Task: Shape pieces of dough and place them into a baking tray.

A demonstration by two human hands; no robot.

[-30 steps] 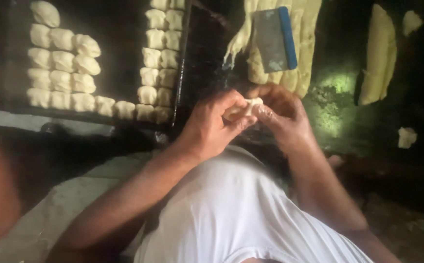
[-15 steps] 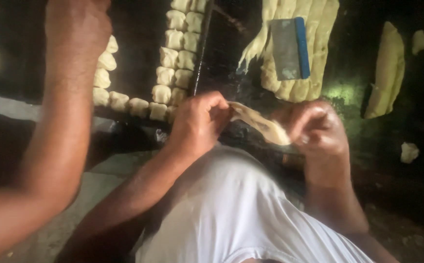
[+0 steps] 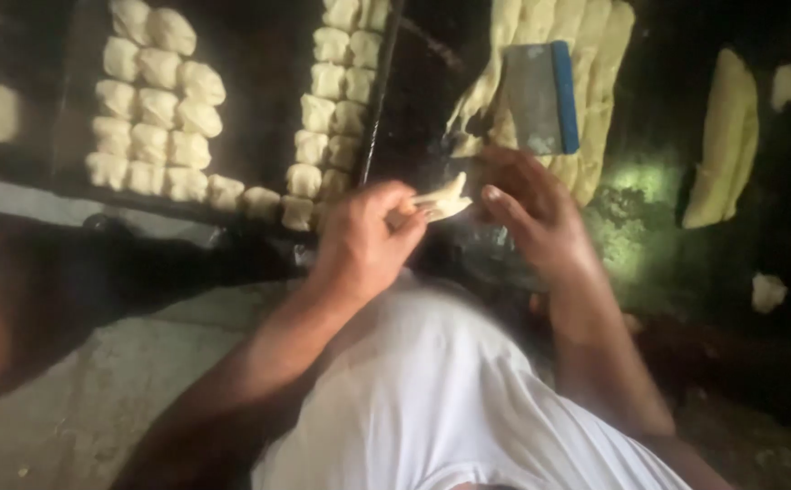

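Dark worktable [image 3: 668, 299]; I see left hand [image 3: 363, 240] pinching small pale dough strip [image 3: 441, 200], right hand [image 3: 536, 213] fingers loose beside it; shaping step, next needs both-hand grip.

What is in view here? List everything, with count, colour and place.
dough piece: one, pale cream, pinched in the left hand's fingers.
dough pieces on tray: many, cream, in rows, upper left.
tray: one, dark, upper left.
scraper: one, grey blade with blue handle, lying on the dough sheet.
dough sheet: one, yellowish, cut in strips, top centre.
dough roll: one, yellowish, right.
dough scraps: two seen, cream, far right.
shirt: one, white, bottom centre.
left hand: holding the dough piece.
right hand: open, beside the dough piece.
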